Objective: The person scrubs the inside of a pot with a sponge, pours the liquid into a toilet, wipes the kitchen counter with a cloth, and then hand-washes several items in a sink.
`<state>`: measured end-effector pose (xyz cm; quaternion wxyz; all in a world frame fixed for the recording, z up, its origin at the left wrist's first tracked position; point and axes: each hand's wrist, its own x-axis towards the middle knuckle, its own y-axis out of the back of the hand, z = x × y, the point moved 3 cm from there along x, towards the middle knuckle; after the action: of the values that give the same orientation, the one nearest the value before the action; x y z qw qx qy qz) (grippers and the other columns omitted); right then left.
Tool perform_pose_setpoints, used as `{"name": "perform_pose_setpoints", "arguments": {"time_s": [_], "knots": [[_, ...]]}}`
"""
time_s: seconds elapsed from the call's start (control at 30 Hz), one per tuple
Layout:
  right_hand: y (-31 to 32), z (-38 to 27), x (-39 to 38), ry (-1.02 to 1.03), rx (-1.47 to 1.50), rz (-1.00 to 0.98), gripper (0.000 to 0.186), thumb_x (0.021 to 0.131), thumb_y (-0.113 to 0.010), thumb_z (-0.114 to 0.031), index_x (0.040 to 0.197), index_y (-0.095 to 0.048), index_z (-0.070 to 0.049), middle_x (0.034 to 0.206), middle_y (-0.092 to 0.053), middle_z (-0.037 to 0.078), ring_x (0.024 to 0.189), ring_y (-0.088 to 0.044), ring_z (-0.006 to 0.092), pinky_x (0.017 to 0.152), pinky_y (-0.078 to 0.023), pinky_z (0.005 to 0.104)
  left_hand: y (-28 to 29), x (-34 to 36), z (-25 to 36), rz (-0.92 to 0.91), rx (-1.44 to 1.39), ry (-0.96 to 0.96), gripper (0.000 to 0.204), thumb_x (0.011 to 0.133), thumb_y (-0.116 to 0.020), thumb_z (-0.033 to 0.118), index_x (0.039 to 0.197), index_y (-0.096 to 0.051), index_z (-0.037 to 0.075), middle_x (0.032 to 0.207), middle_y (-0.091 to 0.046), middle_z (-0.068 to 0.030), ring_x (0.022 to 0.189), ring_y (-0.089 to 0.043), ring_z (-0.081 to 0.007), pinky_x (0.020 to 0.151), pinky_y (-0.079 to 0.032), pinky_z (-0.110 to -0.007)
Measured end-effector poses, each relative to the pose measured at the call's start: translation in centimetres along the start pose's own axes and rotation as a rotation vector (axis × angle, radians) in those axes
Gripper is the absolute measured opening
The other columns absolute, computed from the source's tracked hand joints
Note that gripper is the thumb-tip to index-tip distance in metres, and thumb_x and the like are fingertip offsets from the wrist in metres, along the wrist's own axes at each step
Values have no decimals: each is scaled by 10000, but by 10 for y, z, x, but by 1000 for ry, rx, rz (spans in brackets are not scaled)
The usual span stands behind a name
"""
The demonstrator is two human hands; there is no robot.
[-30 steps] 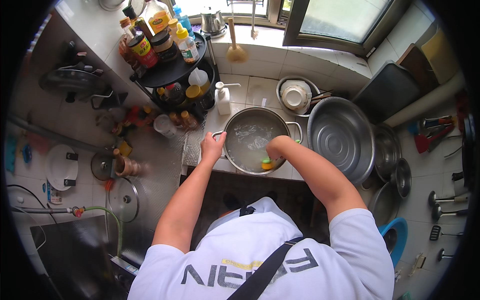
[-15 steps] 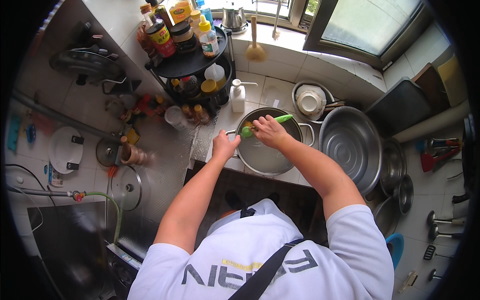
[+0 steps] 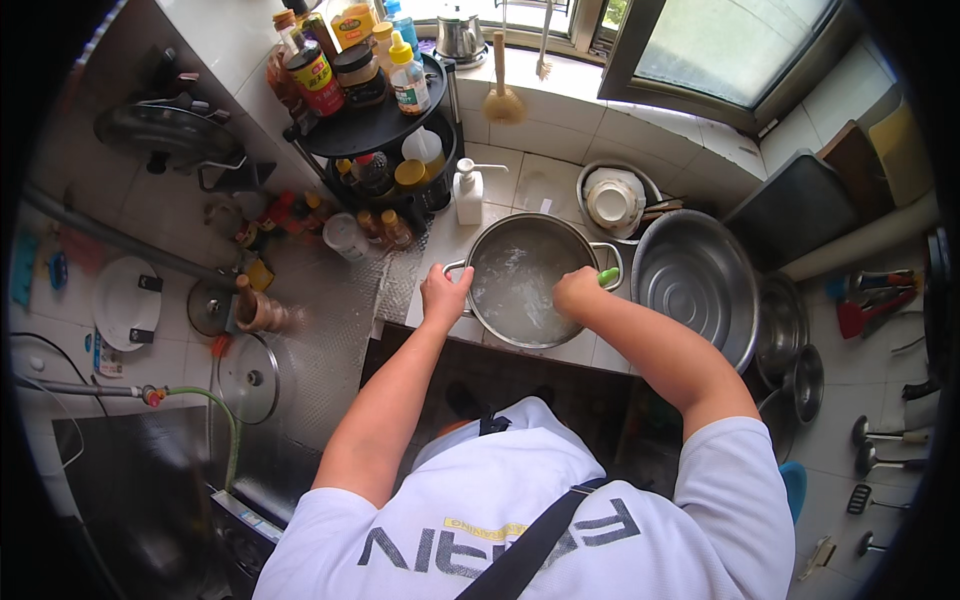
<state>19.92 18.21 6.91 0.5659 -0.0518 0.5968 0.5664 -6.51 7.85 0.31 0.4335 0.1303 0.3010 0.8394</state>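
Note:
A two-handled metal pot (image 3: 500,232) with cloudy water in it stands on the tiled counter in front of me. My left hand (image 3: 446,294) is closed on the pot's left handle. Over the right part of the pot, my right hand (image 3: 576,292) is wrapped round a green-handled scrub brush (image 3: 608,276). Only the end of the brush's handle sticks out of the fist. Its head is hidden behind my hand and forearm.
Right of the pot sits a wide metal basin (image 3: 697,290), with a bowl of stacked dishes (image 3: 612,200) behind it. A white pump bottle (image 3: 468,193) stands close by at the back left. A black tiered rack (image 3: 395,125) holds sauce bottles.
My right hand has moved from the pot's back left to its right side, taking the brush along. The brush's head has gone out of sight. My left hand stays at the handle.

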Motion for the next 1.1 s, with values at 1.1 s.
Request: {"name": "perform_pose_setpoints", "arguments": {"time_s": [1.1], "knots": [[0,4,-17,119,-5,149,325,1017,-752,-206,1304,-890,-135,1346,-850,156,1236,-824,356,983,-665,513,-5,11,-15,13,-57,62,549,1188,-614,463,991,-683,-45,938,-750,-339,976,-726,-586,866,-536,-646]]}}
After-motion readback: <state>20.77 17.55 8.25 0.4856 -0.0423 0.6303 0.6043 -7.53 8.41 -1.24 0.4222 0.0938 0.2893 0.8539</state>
